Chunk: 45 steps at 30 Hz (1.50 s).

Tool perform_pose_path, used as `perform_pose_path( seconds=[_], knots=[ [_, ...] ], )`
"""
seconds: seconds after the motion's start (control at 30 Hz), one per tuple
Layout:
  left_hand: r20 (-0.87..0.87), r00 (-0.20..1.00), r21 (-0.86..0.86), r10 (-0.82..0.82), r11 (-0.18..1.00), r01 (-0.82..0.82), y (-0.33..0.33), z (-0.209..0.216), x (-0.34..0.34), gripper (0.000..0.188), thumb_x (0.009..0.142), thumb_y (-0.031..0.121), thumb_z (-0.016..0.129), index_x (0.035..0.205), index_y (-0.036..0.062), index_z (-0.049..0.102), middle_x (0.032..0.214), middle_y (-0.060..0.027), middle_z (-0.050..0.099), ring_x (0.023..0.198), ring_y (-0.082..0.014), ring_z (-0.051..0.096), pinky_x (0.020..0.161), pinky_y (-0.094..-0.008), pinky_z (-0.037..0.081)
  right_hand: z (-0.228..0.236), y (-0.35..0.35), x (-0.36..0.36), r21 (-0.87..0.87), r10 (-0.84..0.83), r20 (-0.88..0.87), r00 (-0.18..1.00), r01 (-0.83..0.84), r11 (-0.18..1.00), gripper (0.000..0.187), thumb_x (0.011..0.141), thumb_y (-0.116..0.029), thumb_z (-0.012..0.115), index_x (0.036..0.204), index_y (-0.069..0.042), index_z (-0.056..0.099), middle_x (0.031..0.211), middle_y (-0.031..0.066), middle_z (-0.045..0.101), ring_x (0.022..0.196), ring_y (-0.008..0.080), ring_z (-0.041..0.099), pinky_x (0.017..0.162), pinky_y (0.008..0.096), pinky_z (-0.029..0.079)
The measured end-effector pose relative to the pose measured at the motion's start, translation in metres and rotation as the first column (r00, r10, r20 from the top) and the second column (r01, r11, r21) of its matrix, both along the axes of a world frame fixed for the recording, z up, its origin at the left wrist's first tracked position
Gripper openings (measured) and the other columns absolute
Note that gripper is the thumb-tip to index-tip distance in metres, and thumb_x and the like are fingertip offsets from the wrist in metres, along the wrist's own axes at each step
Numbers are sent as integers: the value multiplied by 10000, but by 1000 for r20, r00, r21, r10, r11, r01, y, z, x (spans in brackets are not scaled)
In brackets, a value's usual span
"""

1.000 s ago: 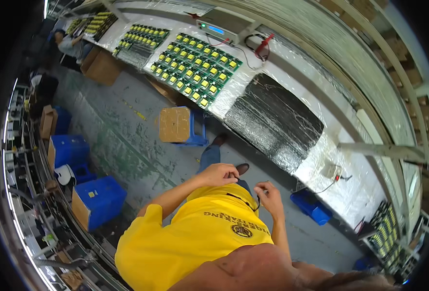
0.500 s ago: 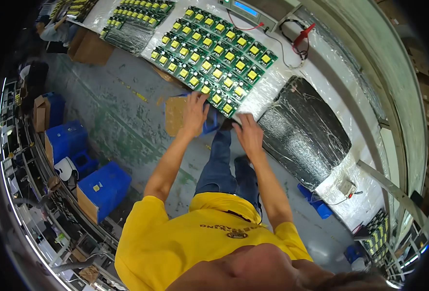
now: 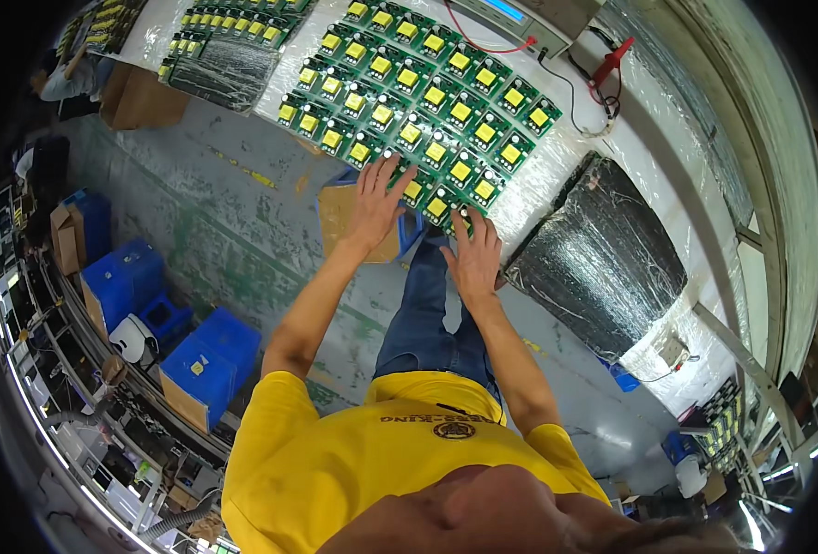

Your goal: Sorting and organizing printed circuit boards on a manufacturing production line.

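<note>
Left hand point(image 3: 376, 214) and right hand point(image 3: 475, 265), grip spread, apparently reach for circuit boards point(image 3: 435, 150), which call for gentle handling next.

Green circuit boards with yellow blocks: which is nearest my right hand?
The green, yellow-blocked circuit board at the large grid's corner nearest you; it alone lies partly under your right hand.

Grey floor point(image 3: 289, 268), scuffed, greenish patches, broken yellow line point(image 3: 242, 168). White bench point(image 3: 543, 187) under shiny film, metal bar point(image 3: 743, 351) off its right side. Blue stool point(image 3: 335, 212) with tan top below bench; blue box point(image 3: 219, 355) further left. Bright lights point(image 3: 752, 528) lower right.
</note>
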<state>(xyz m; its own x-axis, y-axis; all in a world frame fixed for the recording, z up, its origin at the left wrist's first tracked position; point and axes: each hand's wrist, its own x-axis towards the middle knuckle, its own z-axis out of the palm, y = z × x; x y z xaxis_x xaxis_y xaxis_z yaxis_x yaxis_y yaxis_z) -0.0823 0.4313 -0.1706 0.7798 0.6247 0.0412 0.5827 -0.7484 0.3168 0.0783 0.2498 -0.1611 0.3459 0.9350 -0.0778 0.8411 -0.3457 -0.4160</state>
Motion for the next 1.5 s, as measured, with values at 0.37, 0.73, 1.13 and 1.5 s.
perform_pose_path(
  seconds=[0.37,0.73,1.13,1.5],
  knots=[
    [101,984,-162,-147,973,162,-22,-24,32,494,910,181,772,1397,162,690,1253,-62,613,1100,-298,591,986,-421,485,-27,-6,9,125,-247,-15,969,247,961,460,913,-256,820,1338,-133,695,1134,71,698,1021,292,668,894,420,498],
    [32,968,-113,-249,961,251,-2,-33,53,277,924,145,758,1200,122,738,1172,-58,677,1031,-329,679,832,-429,580,-42,21,11,132,-245,168,955,225,965,180,943,-259,713,1075,-138,696,1032,57,621,914,269,646,841,418,474],
    [120,960,-226,-252,935,273,-70,43,109,243,901,117,782,1132,99,708,1134,-82,677,937,-347,706,798,-445,591,53,-96,87,314,-472,-158,867,497,809,288,916,-128,762,1202,-107,732,1145,63,688,976,297,663,859,400,510],
    [202,884,-210,-422,863,460,-277,46,424,183,869,161,788,1016,77,715,1046,-106,677,923,-364,702,801,-467,596,49,-319,356,240,-676,92,731,642,728,204,960,-132,714,1160,-91,708,1089,95,655,942,329,647,874,434,532]
  ],
)
